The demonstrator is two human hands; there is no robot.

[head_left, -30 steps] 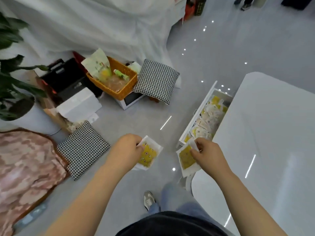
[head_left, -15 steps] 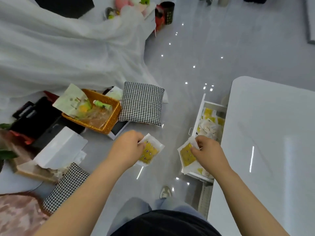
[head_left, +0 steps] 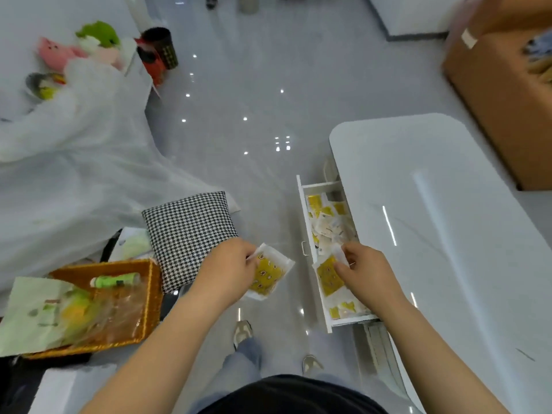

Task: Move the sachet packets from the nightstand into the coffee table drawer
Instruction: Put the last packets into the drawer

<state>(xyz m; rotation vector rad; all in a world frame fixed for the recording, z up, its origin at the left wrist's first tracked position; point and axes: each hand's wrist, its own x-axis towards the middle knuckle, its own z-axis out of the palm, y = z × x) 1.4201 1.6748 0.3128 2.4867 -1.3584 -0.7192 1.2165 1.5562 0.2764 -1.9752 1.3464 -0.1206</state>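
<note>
My left hand (head_left: 228, 268) grips a white sachet packet with a yellow face (head_left: 268, 274), held over the floor just left of the drawer. My right hand (head_left: 363, 270) pinches a second yellow sachet packet (head_left: 328, 277) directly above the open white drawer (head_left: 306, 222) of the coffee table (head_left: 433, 222). Several yellow and white sachets lie loose inside the drawer. The nightstand is out of view.
A houndstooth cushion (head_left: 191, 237) leans on the floor left of my left hand. An orange wicker basket (head_left: 149, 297) with bags and a green tube stands at lower left. White draped fabric (head_left: 74, 174) covers the left. A brown box (head_left: 504, 94) stands at upper right. My shoes (head_left: 242, 331) are on the floor below.
The view has swung to the right and forward, bringing the drawer and table closer. My right hand has carried its sachet from beside the drawer's front to over the drawer. My left hand still holds its sachet.
</note>
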